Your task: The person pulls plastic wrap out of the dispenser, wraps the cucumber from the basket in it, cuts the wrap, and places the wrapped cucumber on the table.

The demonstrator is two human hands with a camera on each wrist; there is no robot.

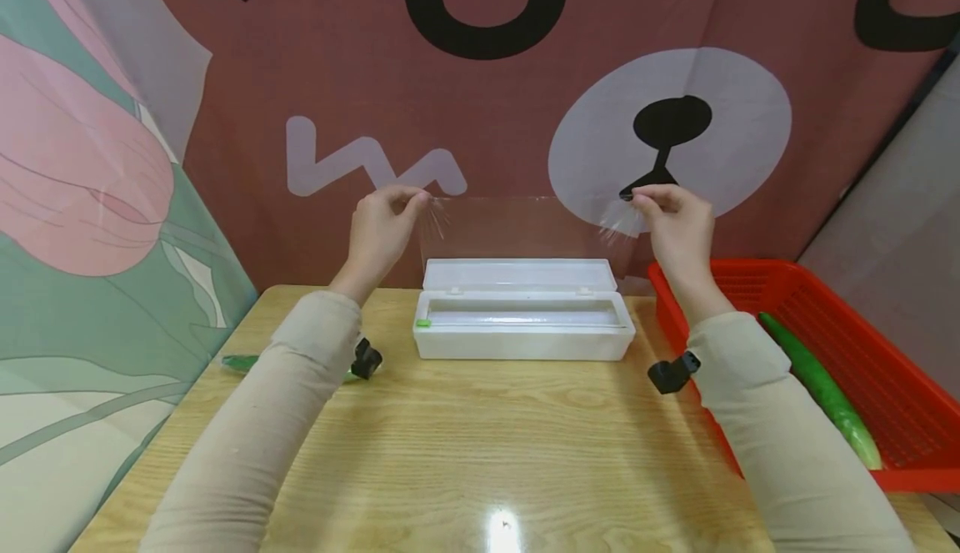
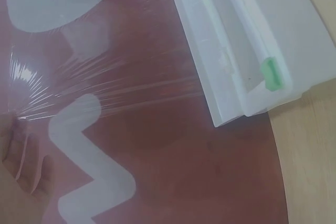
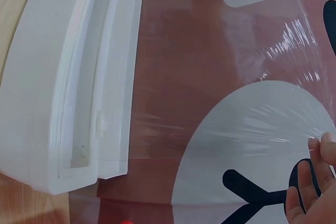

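Observation:
A clear sheet of plastic wrap [image 1: 517,223] stretches upright between both hands, above and behind a white dispenser box [image 1: 525,344]. My left hand [image 1: 381,232] pinches its upper left corner between thumb and finger, and my right hand [image 1: 681,232] pinches the upper right corner. Creases fan out from both pinch points. The box lid [image 1: 517,273] stands raised at the back, and a roll of wrap [image 1: 517,318] lies inside. A small green slider [image 2: 272,73] sits at the box's left end. In the right wrist view the film [image 3: 252,114] spreads from the lid to the fingertips.
A red plastic basket [image 1: 911,480] stands at the right, with a cucumber [image 1: 821,386] in it. Another green item [image 1: 240,363] lies on the wooden table [image 1: 480,444], partly hidden by the left forearm. A printed cloth [image 1: 487,103] hangs behind the table.

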